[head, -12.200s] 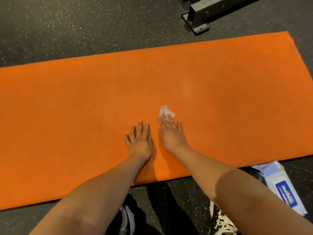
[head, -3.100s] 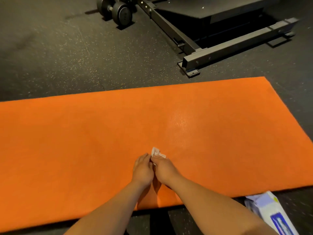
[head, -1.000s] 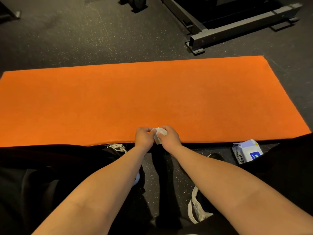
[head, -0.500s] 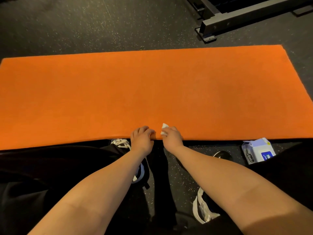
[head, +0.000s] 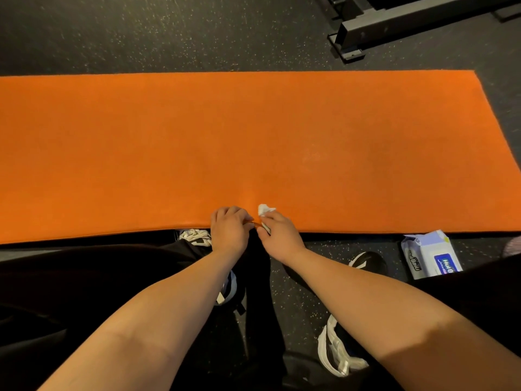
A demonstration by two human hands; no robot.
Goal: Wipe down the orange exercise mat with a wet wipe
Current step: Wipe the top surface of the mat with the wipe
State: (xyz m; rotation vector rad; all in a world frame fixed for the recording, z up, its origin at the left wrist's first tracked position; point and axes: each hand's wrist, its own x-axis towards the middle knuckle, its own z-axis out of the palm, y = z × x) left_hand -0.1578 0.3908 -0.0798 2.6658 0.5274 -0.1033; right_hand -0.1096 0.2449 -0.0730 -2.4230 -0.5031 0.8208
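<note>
The right hand (head: 279,232) pinched a small crumpled white wet wipe (head: 265,210) in its curled fingers. The wipe poked out past the fingertips and sat on the long flat orange exercise mat (head: 253,136), just inside the mat's near edge. The left hand (head: 229,228) was right beside it. Its fingers were curled over that same near edge, and a little fold of the mat showed between its thumb and fingers. Both hands were at about the middle of the mat's near edge.

The mat lay flat on the dark speckled rubber floor (head: 169,32). Just off the mat's near edge, to the right, lay a white and blue soft pack of wipes (head: 431,253). Past the mat's far right corner stood a black metal bar frame (head: 394,21). A black and white shoe (head: 366,262) stood near the mat's near edge, by the pack.
</note>
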